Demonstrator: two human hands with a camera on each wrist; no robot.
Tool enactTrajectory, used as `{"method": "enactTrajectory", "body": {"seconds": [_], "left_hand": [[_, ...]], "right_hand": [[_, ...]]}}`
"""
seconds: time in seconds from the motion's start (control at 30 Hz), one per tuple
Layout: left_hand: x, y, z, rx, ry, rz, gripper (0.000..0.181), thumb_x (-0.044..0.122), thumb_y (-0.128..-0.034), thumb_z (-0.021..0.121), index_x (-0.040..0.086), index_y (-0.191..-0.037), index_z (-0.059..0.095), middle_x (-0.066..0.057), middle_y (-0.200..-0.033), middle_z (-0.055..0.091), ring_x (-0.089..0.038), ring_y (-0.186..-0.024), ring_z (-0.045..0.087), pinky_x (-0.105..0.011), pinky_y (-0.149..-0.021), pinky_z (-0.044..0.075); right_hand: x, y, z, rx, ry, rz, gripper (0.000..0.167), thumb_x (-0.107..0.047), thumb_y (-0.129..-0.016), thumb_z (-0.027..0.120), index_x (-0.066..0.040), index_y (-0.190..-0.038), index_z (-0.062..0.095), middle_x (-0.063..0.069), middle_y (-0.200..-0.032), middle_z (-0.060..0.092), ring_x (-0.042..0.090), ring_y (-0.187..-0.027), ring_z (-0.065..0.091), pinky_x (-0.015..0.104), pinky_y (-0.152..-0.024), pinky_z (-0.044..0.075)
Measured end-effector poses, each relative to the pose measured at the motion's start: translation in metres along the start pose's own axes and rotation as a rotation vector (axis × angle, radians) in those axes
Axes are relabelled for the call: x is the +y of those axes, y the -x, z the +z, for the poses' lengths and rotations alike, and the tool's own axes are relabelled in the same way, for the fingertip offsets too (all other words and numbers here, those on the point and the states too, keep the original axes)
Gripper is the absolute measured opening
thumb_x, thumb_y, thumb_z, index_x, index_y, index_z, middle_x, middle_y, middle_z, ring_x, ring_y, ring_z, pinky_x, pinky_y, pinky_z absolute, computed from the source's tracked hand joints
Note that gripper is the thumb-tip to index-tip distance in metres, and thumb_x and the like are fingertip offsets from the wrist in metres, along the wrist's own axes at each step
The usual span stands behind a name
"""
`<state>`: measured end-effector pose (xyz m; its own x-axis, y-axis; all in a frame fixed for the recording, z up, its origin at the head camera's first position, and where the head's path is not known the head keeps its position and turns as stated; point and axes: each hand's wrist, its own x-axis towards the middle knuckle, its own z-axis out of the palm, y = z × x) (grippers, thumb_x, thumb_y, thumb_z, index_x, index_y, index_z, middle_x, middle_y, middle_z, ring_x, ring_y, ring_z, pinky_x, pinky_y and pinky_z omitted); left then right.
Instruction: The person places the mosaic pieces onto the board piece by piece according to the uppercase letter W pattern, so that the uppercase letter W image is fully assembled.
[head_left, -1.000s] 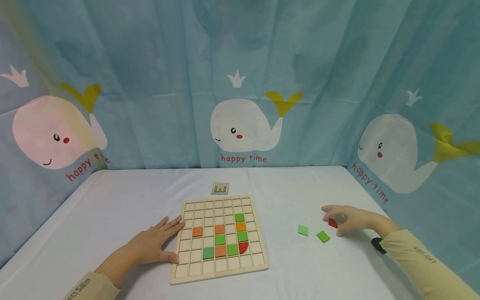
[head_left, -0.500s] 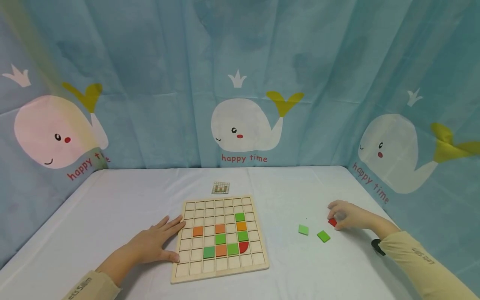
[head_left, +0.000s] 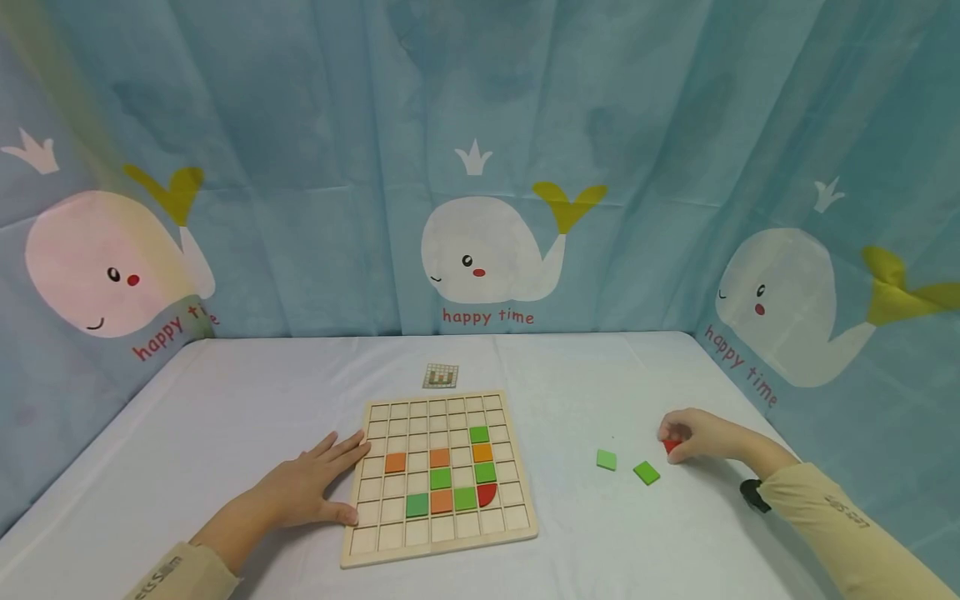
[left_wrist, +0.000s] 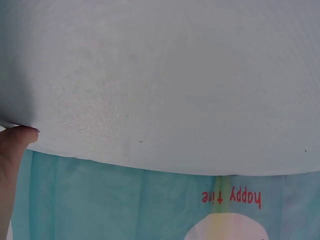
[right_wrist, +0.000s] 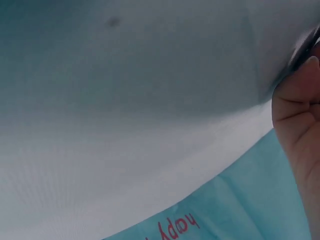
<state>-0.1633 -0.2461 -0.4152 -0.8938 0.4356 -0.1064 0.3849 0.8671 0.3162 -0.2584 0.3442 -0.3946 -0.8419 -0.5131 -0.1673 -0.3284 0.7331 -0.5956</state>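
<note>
My left hand (head_left: 307,486) lies with fingers spread at the left edge of the wooden grid board (head_left: 442,546); fingertips and thumb touch its rim. At the right of the table my right hand (head_left: 705,435) pinches a red tile (head_left: 672,447) between thumb and curled fingers, mostly hidden by them. Set in the board are several green, orange and red tiles, among them a red quarter-round tile (head_left: 487,495). Left of the right hand lie a light green tile (head_left: 607,460) and a darker green tile (head_left: 647,473). Each wrist view shows mainly white cloth and part of a hand.
A small pattern card (head_left: 440,376) lies behind the board on the white-covered table (head_left: 585,375). Blue curtains (head_left: 322,167) with printed whales stand along the back and sides. Something black (head_left: 754,495) sits under the right wrist.
The fingers of my right hand have drawn together on the red tile, which has shifted slightly right. My left hand and the board have stayed put.
</note>
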Motion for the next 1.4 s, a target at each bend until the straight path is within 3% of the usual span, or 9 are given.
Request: {"method": "enactTrajectory", "body": {"seconds": [0.27,0.4,0.63,0.77,0.97,1.13,1.4], "left_hand": [[-0.001,0.0,0.001,0.001,0.003,0.002,0.103,0.072,-0.0724,0.064,0.011,-0.15,0.037,-0.011,-0.158,0.027,-0.049,-0.139,0.023,-0.072,-0.096,0.031],[-0.001,0.001,0.001,0.007,0.001,0.008,0.102,0.071,-0.0727,0.064,0.011,-0.15,0.037,-0.011,-0.157,0.027,-0.049,-0.139,0.023,-0.072,-0.096,0.032],[-0.001,0.001,0.002,0.002,0.007,-0.002,0.102,0.072,-0.0724,0.064,0.012,-0.151,0.037,-0.011,-0.158,0.027,-0.049,-0.139,0.023,-0.073,-0.095,0.032],[0.0,0.001,0.002,0.003,0.004,0.0,0.103,0.073,-0.0722,0.063,0.011,-0.15,0.037,-0.011,-0.158,0.027,-0.05,-0.139,0.023,-0.073,-0.095,0.032],[0.001,0.0,0.0,0.001,-0.007,-0.001,0.103,0.072,-0.0726,0.064,0.01,-0.15,0.037,-0.012,-0.157,0.028,-0.05,-0.139,0.024,-0.073,-0.094,0.032],[0.002,-0.001,-0.001,-0.008,-0.006,-0.012,0.103,0.072,-0.0728,0.064,0.01,-0.15,0.037,-0.012,-0.158,0.027,-0.05,-0.139,0.023,-0.073,-0.095,0.032],[0.001,0.001,0.001,0.007,-0.019,0.006,0.102,0.071,-0.0734,0.064,0.009,-0.15,0.037,-0.013,-0.157,0.028,-0.051,-0.138,0.024,-0.073,-0.093,0.033]], "right_hand": [[-0.004,0.0,0.001,0.05,-0.001,0.001,0.015,-0.006,-0.081,0.074,-0.007,-0.083,0.059,-0.002,-0.073,0.051,0.012,-0.069,0.046,0.025,-0.06,0.04],[-0.009,-0.002,0.002,0.101,-0.028,0.044,0.013,-0.005,-0.086,0.07,-0.007,-0.081,0.058,-0.002,-0.072,0.052,0.013,-0.066,0.048,0.024,-0.057,0.041],[-0.03,-0.006,0.002,0.145,-0.19,0.185,0.013,-0.012,-0.09,0.067,-0.003,-0.085,0.059,0.003,-0.072,0.054,0.018,-0.068,0.051,0.029,-0.061,0.045],[-0.044,-0.009,0.003,0.155,-0.287,0.217,0.015,-0.014,-0.092,0.066,-0.002,-0.087,0.059,0.006,-0.078,0.057,0.021,-0.076,0.054,0.032,-0.068,0.049],[-0.066,-0.014,0.005,0.115,-0.427,0.191,0.015,-0.01,-0.095,0.061,0.004,-0.099,0.06,0.007,-0.086,0.06,0.021,-0.076,0.056,0.031,-0.07,0.052],[-0.082,-0.02,0.007,0.071,-0.508,0.135,0.027,-0.01,-0.097,0.059,0.012,-0.113,0.059,0.011,-0.09,0.063,0.017,-0.074,0.058,0.03,-0.071,0.053],[-0.107,-0.03,0.013,0.098,-0.572,0.091,0.029,-0.01,-0.096,0.061,0.013,-0.114,0.059,0.012,-0.096,0.064,0.018,-0.079,0.06,0.03,-0.076,0.055]]}}
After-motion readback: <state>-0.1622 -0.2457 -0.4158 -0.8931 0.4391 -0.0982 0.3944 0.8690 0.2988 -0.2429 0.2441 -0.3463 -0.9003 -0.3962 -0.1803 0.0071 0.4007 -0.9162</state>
